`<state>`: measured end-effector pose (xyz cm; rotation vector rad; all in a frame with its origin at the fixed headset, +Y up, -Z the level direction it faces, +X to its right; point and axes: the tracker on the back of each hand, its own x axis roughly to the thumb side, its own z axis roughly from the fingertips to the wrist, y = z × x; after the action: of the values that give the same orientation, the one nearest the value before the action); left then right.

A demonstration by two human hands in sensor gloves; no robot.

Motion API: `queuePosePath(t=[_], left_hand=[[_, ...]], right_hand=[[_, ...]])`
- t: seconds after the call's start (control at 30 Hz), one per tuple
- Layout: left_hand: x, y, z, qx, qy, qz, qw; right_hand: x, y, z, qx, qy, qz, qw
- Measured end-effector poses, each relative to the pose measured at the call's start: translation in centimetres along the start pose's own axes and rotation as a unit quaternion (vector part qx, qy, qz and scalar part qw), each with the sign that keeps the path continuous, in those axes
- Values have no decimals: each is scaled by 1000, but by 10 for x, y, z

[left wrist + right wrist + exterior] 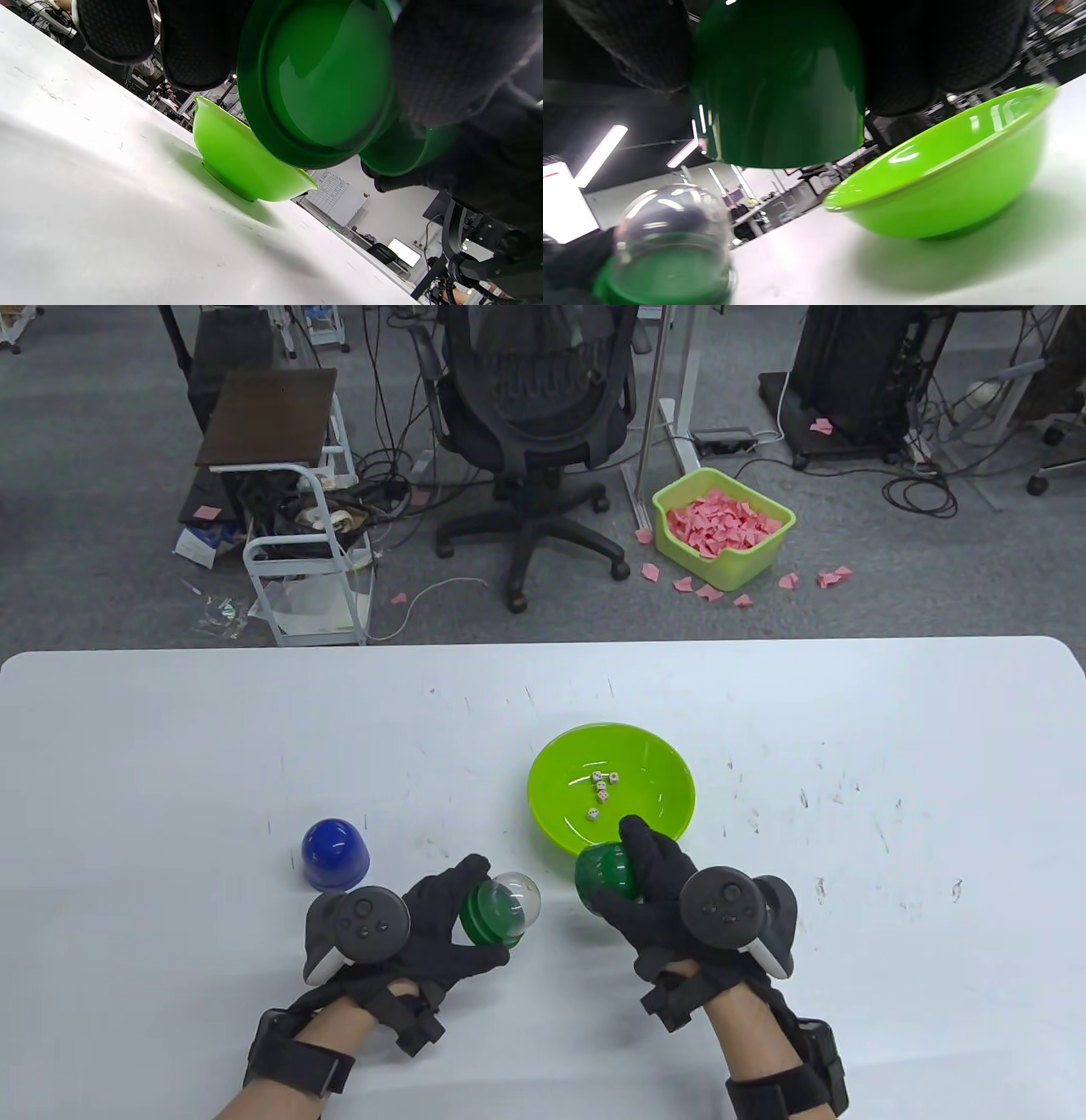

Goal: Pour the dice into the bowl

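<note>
— What does each grip hold?
— The left hand [424,929] wraps the clear-domed green base [501,909]; the right hand [670,891] clasps the green cup [604,878] at the bowl's [560,814] near rim.
— And the dice [601,791]?
— Inside the bowl, mid-desk.

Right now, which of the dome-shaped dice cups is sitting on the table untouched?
The blue dome-shaped cup, standing mouth-down at left. The left hand holds the clear-domed green one; the right hand holds the dark green one.
</note>
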<state>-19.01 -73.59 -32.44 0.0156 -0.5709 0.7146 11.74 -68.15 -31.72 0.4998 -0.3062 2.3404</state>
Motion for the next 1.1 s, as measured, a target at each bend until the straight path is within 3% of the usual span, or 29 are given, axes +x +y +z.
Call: queuePosePath(t=[0.53, 1.1], left_hand=[[21, -10, 1, -8, -43, -26, 999], [31, -17, 2, -13, -58, -43, 997]], right_hand=[[19, 41, 4, 60, -39, -41, 997], [24, 57, 5, 103, -38, -49, 993]])
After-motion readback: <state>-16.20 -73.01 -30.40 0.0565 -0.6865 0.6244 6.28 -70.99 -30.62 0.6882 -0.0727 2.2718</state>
